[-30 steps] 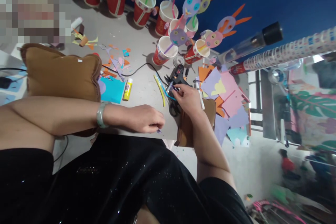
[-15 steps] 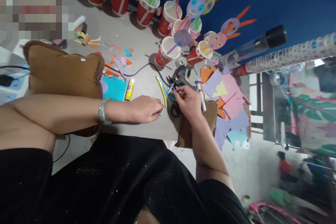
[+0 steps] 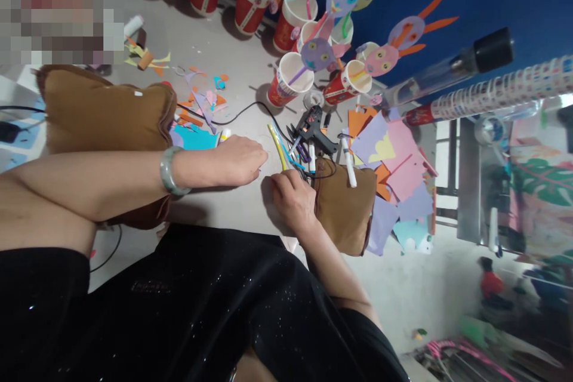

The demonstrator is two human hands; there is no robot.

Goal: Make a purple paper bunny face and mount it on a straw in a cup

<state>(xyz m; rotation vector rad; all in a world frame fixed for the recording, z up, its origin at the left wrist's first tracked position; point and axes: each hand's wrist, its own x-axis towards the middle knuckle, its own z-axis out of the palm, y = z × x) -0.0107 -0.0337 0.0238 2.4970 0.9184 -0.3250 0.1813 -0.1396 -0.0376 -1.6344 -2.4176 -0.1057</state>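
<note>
My left hand [image 3: 239, 162], a pale bangle at its wrist, is closed low over the table. A tiny purple piece [image 3: 260, 171] shows at its fingertips; the rest of it is hidden. My right hand [image 3: 293, 198] rests on the table a little to the right, its fingers curled down. What lies under them is hidden. Just beyond that hand lie a yellow straw [image 3: 279, 148] and a black hot glue gun [image 3: 312, 130] with its cable. Partly covered by my left hand is a yellow-and-white glue stick [image 3: 225, 134].
Red paper cups [image 3: 293, 21] with straws and paper animal faces line the back. Brown cushions [image 3: 107, 108] flank my arms, a white marker [image 3: 348, 161] on the right one. Coloured paper sheets [image 3: 398, 158] lie at right, paper scraps [image 3: 208, 104] at left. A long cup stack [image 3: 487, 92] reaches in.
My right hand has drawn back from the glue gun, down and left, over where black scissor handles showed. My left hand has shifted slightly up and left, now partly covering the glue stick.
</note>
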